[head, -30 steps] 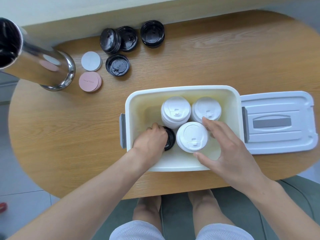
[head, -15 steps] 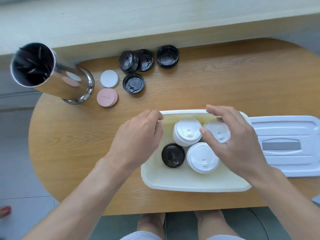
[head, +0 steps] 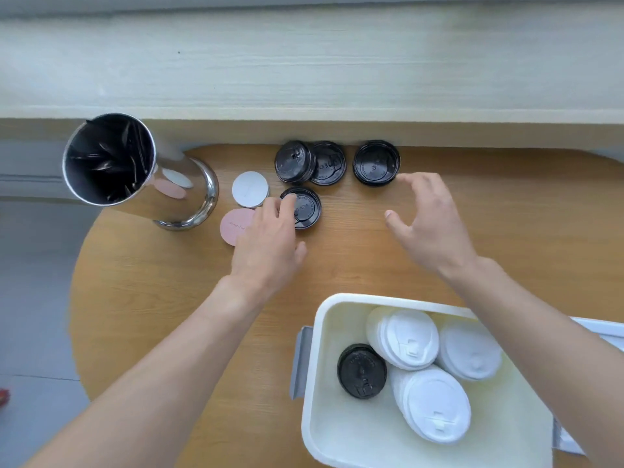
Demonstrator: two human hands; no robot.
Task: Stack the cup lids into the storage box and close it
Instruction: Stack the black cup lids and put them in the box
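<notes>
Head view. Left hand (head: 266, 238) over nearest black lid (head: 304, 208) on desk (head: 354, 261), fingertips touching, not yet gripped. Right hand (head: 427, 224) spread, empty, reached toward far black lid stack (head: 376, 162). Storage box (head: 315, 339) near, uncovered for loading: three white lid stacks (head: 410, 339), one black lid inside (head: 362, 371); box cover (head: 604, 327) set aside, right.

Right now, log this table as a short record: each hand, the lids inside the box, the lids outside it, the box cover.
left hand: fingers on the nearest loose black plastic lid, grip not clear
right hand: open, spread near the far right black lid, not touching
white storage box: open; three white lid stacks, one black lid
loose on wooden table: four black lids or stacks
box cover: off, right of box
</notes>
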